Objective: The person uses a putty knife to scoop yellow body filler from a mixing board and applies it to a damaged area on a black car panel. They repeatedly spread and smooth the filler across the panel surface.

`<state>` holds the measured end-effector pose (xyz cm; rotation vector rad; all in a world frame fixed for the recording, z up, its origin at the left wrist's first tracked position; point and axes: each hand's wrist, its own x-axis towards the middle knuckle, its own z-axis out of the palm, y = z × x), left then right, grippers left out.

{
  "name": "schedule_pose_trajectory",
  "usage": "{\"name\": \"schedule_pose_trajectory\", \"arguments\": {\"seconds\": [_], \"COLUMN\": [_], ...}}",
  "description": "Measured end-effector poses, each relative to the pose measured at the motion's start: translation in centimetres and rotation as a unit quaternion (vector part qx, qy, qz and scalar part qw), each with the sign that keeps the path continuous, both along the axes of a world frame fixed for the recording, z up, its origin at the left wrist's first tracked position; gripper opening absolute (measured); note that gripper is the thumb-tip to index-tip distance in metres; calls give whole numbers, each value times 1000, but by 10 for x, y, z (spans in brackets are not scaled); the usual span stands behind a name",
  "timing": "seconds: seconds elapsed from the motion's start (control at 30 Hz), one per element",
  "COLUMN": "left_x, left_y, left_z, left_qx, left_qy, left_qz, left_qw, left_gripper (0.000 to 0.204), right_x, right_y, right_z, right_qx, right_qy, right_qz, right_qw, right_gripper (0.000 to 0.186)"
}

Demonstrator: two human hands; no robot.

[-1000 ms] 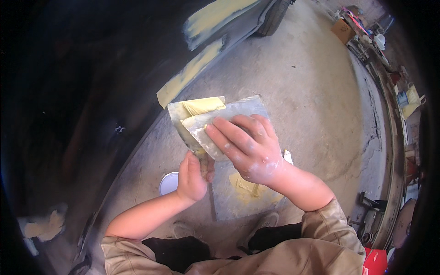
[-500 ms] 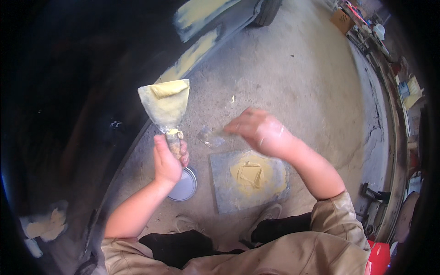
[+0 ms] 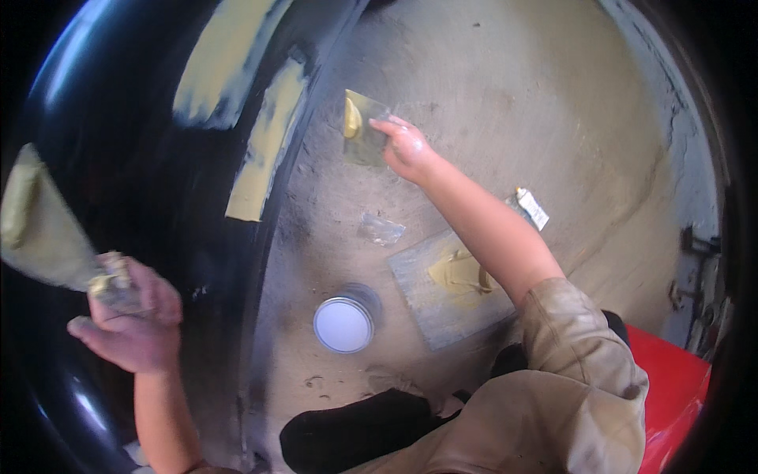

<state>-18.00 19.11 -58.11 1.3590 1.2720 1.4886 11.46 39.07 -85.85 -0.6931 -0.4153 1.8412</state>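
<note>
My left hand (image 3: 138, 316) is closed round the handle of a wide putty knife (image 3: 55, 229), held over the black car panel at the left. A roll of yellowish filler (image 3: 20, 201) lies along its blade. Further forward, my right hand (image 3: 407, 148) pinches a thin flat spreader (image 3: 365, 146) with a dab of the same filler at its far-left edge. The spreader is above the floor beside the panel's edge, apart from the panel. Two filler strips, an upper one (image 3: 225, 67) and a lower one (image 3: 270, 146), coat the black panel (image 3: 189, 229).
Below my right forearm, a grey mixing board (image 3: 430, 304) carries smeared filler. A round can (image 3: 343, 324) with a pale top stands left of it. A clear plastic scrap (image 3: 382, 229) and a white tube (image 3: 531, 208) lie on the concrete. Something red (image 3: 671, 395) is at lower right.
My left hand has carried the putty knife left over the panel and tilted it. My right hand has moved forward and left; the spreader now shows clearly in it. The view has shifted towards the panel.
</note>
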Motion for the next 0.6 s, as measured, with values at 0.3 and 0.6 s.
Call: {"name": "schedule_pose_trajectory", "arguments": {"seconds": [0.3,0.6], "left_x": [-15,-13], "left_y": [94,98], "left_z": [64,80], "left_qx": [-27,-72], "left_qy": [122,195], "left_qz": [-176,-116], "left_qw": [976,971], "left_gripper": [74,82], "right_x": [-79,-120], "right_y": [81,122], "right_z": [-31,-57], "right_qx": [79,158], "right_qy": [-198,-223], "right_qz": [-158,-248], "right_qw": [964,929], "right_gripper": [27,29]}}
